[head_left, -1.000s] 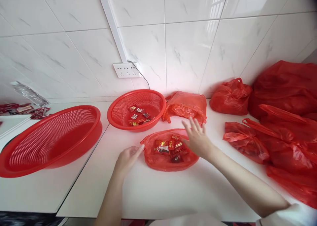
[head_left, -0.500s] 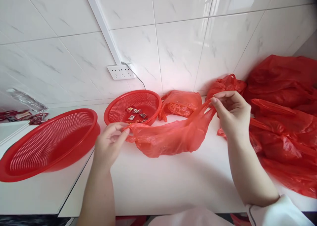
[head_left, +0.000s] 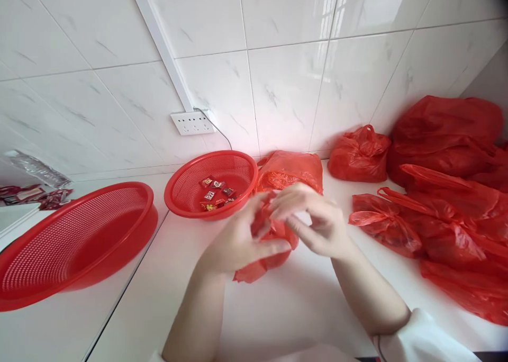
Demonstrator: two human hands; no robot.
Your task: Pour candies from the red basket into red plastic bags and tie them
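Observation:
A thin red plastic bag (head_left: 252, 271) is bunched up between my two hands, over the white counter. My left hand (head_left: 238, 245) is wrapped round it from the left, thumb pointing right. My right hand (head_left: 313, 216) is at the bag's upper right, its fingers curved and slightly blurred, the fingertips close to the left hand's; whether they grip the plastic is unclear. Just behind the hands lies another red bag (head_left: 296, 166). Beside it, a round red basket (head_left: 174, 206) holds several small wrapped packets (head_left: 209, 195).
A larger red basket (head_left: 148, 206) stands at the left, near more packets (head_left: 29, 193) and a clear plastic wrapper (head_left: 37, 167). Red bags (head_left: 444, 219) are heaped at the right; a tied one (head_left: 359, 153) sits by the wall. A socket strip (head_left: 193, 123) has a cable.
Both hands have come together at the middle. The bag, stretched wide between them before, is now gathered into a bunch. The view has shifted slightly.

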